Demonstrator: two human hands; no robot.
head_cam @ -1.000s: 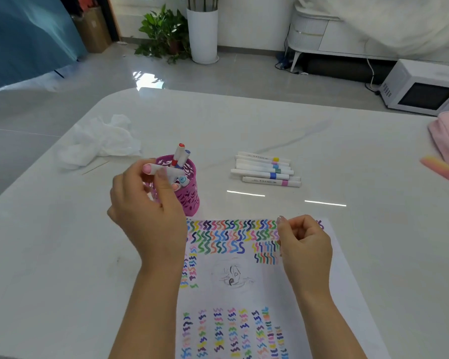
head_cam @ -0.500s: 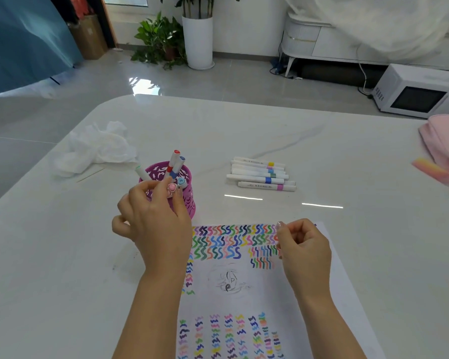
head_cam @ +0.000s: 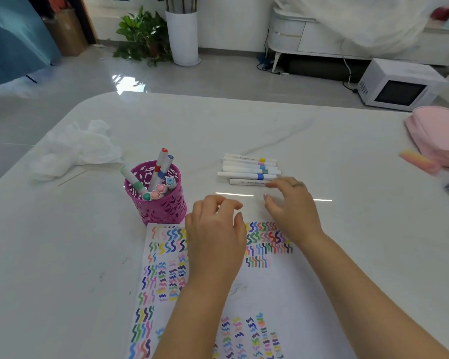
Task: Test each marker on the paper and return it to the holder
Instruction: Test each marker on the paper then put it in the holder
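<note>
Left hand [head_cam: 215, 229] and right hand [head_cam: 294, 206] empty, fingers loose; nearest marker [head_cam: 245, 181], 12 o'clock of paper [head_cam: 283, 294], looks light, stiff, slick, so pinch mid-barrel.

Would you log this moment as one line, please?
left hand: open, empty | right hand: open, by loose markers | holder: upright, beside paper

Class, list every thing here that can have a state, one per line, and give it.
left hand, open, empty, over the paper
right hand, open, fingertips at the nearest loose marker
holder, upright, with markers in it
loose markers, lying flat, side by side
paper, flat, partly filled with squiggles
tissue, crumpled
microwave, door shut
</note>
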